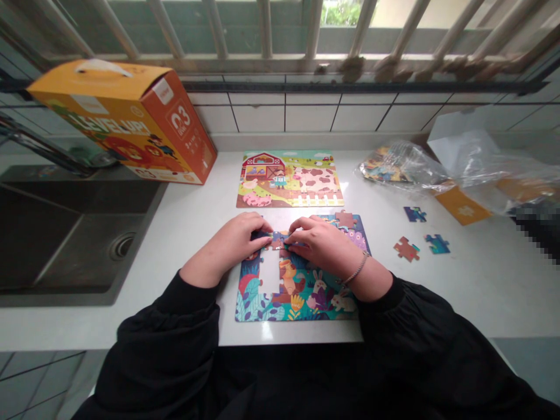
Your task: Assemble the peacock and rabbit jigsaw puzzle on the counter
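A partly assembled jigsaw puzzle (262,309) of forest animals lies on the counter in front of me, with a white gap in its left part. My left hand (240,236) and my right hand (321,245) meet above this gap. Between their fingertips is a small puzzle piece (277,240), brown and blue, pinched from both sides. Fingers cover part of it, and I cannot tell if it is locked in. My right hand and wrist hide much of the puzzle's upper middle. A brown piece (345,219) sits at the upper right edge.
Behind lies a farm puzzle (289,181). Three loose pieces, one blue (415,214), one brown (406,249) and one teal (436,244), are at right, near a plastic bag of pieces (398,166) and an orange card (462,204). An orange box (126,125) stands behind the sink (131,280).
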`<state>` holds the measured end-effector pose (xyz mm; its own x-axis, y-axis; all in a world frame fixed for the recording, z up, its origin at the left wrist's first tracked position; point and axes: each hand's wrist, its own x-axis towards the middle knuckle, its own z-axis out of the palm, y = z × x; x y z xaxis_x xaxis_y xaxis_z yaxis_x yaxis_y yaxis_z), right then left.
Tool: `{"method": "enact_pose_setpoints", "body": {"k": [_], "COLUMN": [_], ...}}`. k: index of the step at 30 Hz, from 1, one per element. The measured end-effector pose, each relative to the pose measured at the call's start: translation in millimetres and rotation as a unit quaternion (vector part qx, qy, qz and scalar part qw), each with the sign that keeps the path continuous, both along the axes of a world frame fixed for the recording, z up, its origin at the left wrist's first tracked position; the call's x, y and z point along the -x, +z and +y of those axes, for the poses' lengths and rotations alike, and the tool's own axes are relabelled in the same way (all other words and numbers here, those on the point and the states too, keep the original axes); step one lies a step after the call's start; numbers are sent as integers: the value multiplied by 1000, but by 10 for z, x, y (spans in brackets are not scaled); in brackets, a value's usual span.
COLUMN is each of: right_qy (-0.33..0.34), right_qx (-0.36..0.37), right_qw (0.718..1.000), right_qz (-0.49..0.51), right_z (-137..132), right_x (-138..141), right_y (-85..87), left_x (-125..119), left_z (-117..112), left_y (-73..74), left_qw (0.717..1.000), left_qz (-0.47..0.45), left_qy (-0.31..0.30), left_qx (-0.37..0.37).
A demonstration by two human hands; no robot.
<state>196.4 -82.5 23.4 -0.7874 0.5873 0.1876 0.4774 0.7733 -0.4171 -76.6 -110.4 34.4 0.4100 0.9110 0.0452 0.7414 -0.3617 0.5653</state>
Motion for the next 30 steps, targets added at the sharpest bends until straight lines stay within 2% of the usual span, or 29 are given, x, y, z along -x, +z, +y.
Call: {"method": "enact_pose_setpoints", "body": {"k": [11,18,25,30], "right_qy": [5,10,-3,-16], "right_qx": [-1,45,57,39], "right_qw": [1000,998,998,999], "right_qz": [-1,34,40,11], "right_z": [4,26,59,35], "right_x": [18,-19,-8,6], "right_y": [13,-3,-34,-8], "left_x": [-43,-126,-171,-203], "left_z": [-32,-41,-61,-70], "left_y": [43,-33,-64,-69], "left_qw": [1000,997,998,998], "left_qz": [-20,-38,-15,-5], "left_qy": [-22,-61,-55,-45], "left_qx": [-5,-17,-30,-32]}}
